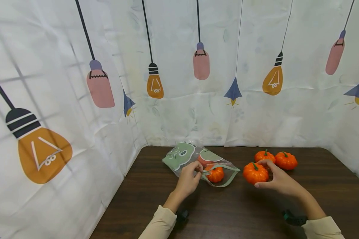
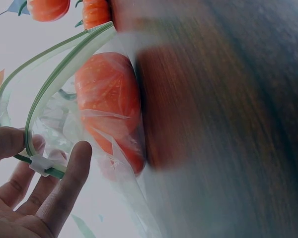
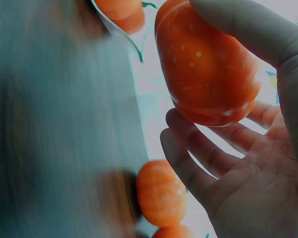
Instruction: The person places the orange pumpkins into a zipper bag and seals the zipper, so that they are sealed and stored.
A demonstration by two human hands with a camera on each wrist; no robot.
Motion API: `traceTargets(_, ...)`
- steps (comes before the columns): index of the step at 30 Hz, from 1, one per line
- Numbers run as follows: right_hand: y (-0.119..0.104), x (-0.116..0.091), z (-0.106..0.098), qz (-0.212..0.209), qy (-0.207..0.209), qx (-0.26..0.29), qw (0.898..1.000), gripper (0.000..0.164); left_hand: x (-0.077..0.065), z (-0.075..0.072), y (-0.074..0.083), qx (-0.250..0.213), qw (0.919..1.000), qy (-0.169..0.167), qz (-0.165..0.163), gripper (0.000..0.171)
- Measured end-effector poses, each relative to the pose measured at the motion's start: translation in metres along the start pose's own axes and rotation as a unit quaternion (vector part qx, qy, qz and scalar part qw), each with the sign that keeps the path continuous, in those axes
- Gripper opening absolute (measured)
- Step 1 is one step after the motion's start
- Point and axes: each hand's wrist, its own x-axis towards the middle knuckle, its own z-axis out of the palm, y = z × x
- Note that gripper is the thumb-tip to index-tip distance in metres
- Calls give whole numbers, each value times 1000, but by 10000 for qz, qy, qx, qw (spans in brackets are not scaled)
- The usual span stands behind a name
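My left hand (image 1: 187, 177) pinches the rim of a clear zip bag (image 1: 179, 157) near its white slider (image 2: 39, 163). The bag lies on its side with its mouth spread toward the right. Inside it sits an orange toy pumpkin (image 1: 215, 175), with more orange behind it under the printed plastic. My right hand (image 1: 279, 179) grips another toy pumpkin (image 1: 255, 173) between thumb and fingers, a little right of the bag's mouth. In the right wrist view this held pumpkin (image 3: 208, 69) appears above the table, its underside facing the camera.
Two more toy pumpkins, one (image 1: 264, 156) behind my right hand and one (image 1: 286, 160) to its right, stand on the dark wooden table (image 1: 227, 212). A white curtain (image 1: 179, 116) printed with lamps hangs behind the table and along its left side.
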Motion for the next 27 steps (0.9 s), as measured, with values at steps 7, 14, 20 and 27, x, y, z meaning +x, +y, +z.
traceTargets(7, -5, 6, 22, -191, -226, 116, 9995, 75, 1, 1, -2, 43, 9999, 36, 107, 20)
traceTargets(14, -7, 13, 45, -411, -359, 160, 9984, 71, 1, 2, -4, 70, 9999, 31, 131, 20)
traceTargets(20, -11, 17, 60, -377, -317, -26, 9988, 76, 0, 1, -1, 267, 9993, 143, 224, 20)
traceTargets(27, -16, 22, 76, -344, -195, -99, 9992, 78, 0, 2, 2, 272, 9992, 159, 251, 21)
